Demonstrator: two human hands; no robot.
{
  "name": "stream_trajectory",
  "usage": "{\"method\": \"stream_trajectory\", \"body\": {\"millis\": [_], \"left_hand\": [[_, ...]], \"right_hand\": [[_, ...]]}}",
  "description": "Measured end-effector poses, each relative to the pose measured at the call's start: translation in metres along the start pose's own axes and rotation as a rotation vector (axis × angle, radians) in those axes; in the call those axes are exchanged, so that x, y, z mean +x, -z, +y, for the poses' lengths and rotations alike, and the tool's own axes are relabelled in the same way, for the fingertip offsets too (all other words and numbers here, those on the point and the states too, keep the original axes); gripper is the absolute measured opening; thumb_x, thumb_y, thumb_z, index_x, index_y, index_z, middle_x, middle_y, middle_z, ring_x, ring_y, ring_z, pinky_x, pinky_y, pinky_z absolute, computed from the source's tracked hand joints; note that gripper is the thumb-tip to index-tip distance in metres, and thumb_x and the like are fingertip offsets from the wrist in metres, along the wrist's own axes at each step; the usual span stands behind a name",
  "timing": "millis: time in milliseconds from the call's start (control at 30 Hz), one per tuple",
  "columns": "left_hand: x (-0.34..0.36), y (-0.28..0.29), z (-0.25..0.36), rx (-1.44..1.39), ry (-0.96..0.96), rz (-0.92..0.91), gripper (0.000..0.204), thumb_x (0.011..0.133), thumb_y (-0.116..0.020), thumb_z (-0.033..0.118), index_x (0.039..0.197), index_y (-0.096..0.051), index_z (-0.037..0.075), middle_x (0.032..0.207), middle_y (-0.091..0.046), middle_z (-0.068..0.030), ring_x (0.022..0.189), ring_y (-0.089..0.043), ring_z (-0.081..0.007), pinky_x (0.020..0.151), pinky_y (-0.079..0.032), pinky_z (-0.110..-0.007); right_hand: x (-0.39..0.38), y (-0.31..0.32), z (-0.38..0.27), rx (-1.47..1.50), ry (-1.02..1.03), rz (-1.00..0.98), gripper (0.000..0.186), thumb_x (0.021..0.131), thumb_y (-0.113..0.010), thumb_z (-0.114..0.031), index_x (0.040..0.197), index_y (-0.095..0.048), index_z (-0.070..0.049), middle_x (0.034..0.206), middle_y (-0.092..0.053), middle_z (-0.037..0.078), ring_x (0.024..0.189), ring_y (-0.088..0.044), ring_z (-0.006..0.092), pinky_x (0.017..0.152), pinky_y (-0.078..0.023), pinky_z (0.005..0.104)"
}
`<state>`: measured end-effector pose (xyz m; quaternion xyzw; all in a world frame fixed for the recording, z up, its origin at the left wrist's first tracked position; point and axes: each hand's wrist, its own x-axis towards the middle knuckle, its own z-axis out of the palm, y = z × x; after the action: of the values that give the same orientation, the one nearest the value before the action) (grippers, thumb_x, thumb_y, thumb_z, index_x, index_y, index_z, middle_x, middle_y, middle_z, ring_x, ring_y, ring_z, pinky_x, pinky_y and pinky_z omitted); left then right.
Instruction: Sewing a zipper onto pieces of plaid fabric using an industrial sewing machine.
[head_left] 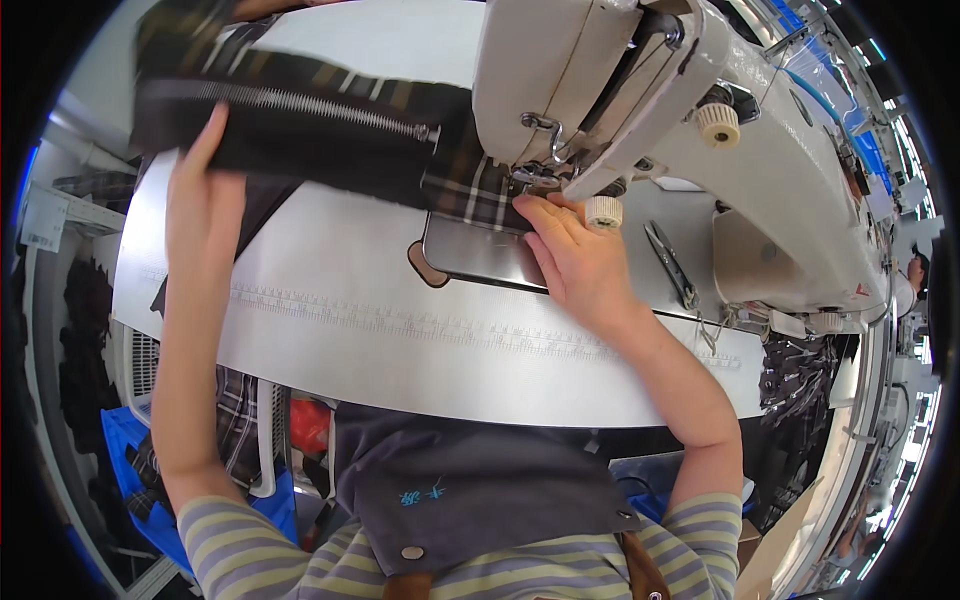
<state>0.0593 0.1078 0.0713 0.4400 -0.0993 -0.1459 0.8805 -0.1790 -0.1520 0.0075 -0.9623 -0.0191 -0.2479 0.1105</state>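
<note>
My left hand [207,185] grips a long dark plaid fabric piece [330,150] with a silver zipper [330,107] along it; its far left end is motion-blurred. The piece runs right, under the needle area of a white sewing machine [515,75]. Beside the presser foot [535,175], my right hand [570,250] holds the fabric's edge, fingers close together, some tips hidden by the machine. Below lie a metal plate [480,255] and a pale worktable [400,360] with a printed ruler. Black thread snips [670,265] rest right of my right hand.
A blue bin [130,440] and white basket [265,450] with plaid cloth sit below the table's left side. Dark printed fabric [800,375] hangs at the right end. A cardboard piece [775,540] is at lower right. Part of another person [915,270] shows at far right.
</note>
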Motion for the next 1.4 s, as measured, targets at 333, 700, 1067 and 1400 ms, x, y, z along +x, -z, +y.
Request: {"method": "stream_trajectory", "body": {"millis": [333,700,1067,1400], "left_hand": [[-0.229,-0.011,0.01,0.181,0.793,-0.828,0.044,0.094,-0.056,0.015,0.132,-0.049,-0.006,0.122,-0.06,-0.022,0.117,-0.058,-0.0326,0.098,-0.047,-0.037],[-0.172,-0.017,-0.051,1.685,-0.469,-1.435,0.069,0.079,-0.065,0.03,0.143,-0.042,0.018,0.152,-0.032,-0.0107,0.139,-0.03,-0.0282,0.106,-0.032,-0.045],[-0.138,-0.043,-0.086,1.233,-0.486,-0.832,0.029,0.08,-0.062,0.002,0.108,-0.063,-0.002,0.118,-0.061,-0.0127,0.113,-0.057,-0.0286,0.1,-0.042,-0.04],[-0.076,-0.037,-0.096,1.454,-0.688,-0.878,0.012,0.08,-0.065,0.008,0.092,-0.064,0.006,0.11,-0.064,-0.0024,0.091,-0.064,-0.0217,0.103,-0.035,-0.051]], "right_hand": [[0.022,0.005,0.023,-0.276,-0.041,-0.082,0.048,0.087,-0.06,-0.045,0.104,-0.063,-0.001,0.095,-0.066,0.014,0.097,-0.059,0.0308,0.089,-0.045,0.0427],[0.014,0.0,0.029,-0.07,0.033,0.004,0.031,0.083,-0.068,-0.031,0.097,-0.065,-0.004,0.098,-0.064,0.01,0.093,-0.059,0.0292,0.079,-0.048,0.0399],[0.004,-0.003,-0.019,0.046,0.397,-0.007,0.03,0.077,-0.061,-0.012,0.106,-0.064,-0.006,0.112,-0.062,0.004,0.089,-0.056,0.0202,0.076,-0.048,0.0319],[0.051,0.021,-0.021,-0.28,0.719,-0.272,0.008,0.077,-0.059,-0.016,0.083,-0.059,-0.01,0.085,-0.053,0.0,0.081,-0.053,0.0141,0.07,-0.042,0.0274]]}}
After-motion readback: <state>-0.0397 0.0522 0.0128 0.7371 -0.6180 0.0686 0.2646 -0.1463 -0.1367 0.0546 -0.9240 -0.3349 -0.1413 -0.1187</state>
